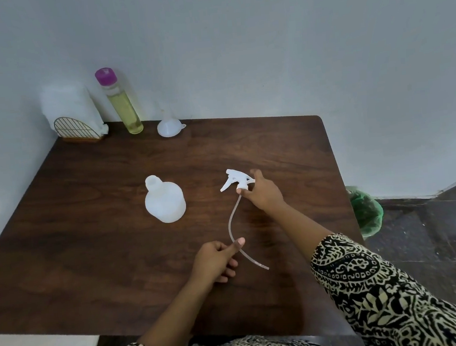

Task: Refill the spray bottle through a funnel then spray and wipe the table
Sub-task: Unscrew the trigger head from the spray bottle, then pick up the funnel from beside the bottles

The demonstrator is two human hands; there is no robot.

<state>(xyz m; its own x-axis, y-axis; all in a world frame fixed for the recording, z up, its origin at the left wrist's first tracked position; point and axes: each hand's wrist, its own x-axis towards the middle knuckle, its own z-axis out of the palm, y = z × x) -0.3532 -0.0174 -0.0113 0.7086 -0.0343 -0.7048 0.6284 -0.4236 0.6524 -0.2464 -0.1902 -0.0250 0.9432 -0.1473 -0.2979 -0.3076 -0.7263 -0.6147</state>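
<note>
The white spray bottle (165, 203) stands uncapped in the middle of the dark wooden table (89, 240). Its white trigger head (234, 182) is off the bottle, to the right of it, and my right hand (264, 194) grips it at the collar. A long clear dip tube (232, 222) curves down from the head; my left hand (218, 262) pinches it partway along. A white funnel (168, 125) sits upside down at the table's back edge. Left of it stands a tall bottle of yellow liquid (121, 102) with a purple cap.
A gold wire holder with white napkins (74, 117) fills the back left corner against the wall. A bin with a green bag (365, 210) stands on the floor off the table's right edge.
</note>
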